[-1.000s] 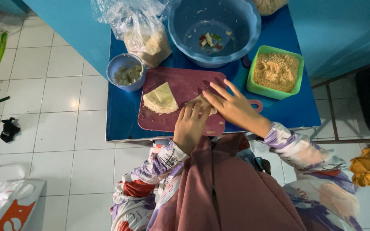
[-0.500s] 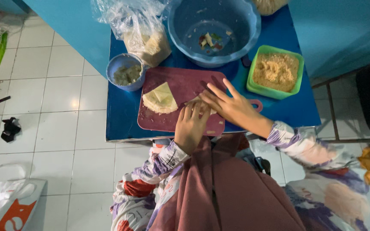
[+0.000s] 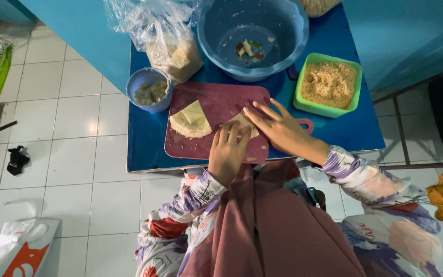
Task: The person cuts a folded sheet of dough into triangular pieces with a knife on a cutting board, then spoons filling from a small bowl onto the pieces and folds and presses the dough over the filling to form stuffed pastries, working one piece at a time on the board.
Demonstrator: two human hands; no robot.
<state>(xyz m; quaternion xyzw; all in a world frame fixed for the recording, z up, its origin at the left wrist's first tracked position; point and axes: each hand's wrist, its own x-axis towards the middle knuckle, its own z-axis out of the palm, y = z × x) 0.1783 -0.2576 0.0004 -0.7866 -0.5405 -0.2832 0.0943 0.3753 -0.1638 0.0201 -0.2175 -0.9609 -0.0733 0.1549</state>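
Note:
A maroon cutting board (image 3: 221, 102) lies on the blue table (image 3: 344, 133). My left hand (image 3: 227, 151) and my right hand (image 3: 278, 128) both press on a pale wrapper sheet (image 3: 241, 123) near the board's right side; the sheet is mostly hidden under my fingers. A folded stack of pale wrappers (image 3: 190, 120) rests on the board's left part, apart from my hands.
Behind the board stand a small blue bowl of greenish paste (image 3: 148, 90), a plastic bag of crumbs (image 3: 167, 41), a big blue basin with food scraps (image 3: 252, 36) and a green tub of breadcrumbs (image 3: 329, 84). White tiled floor surrounds the table; a white bag (image 3: 19, 249) lies lower left.
My hands stay on the sheet; the fingers shift slightly over it. Nothing else on the table has moved.

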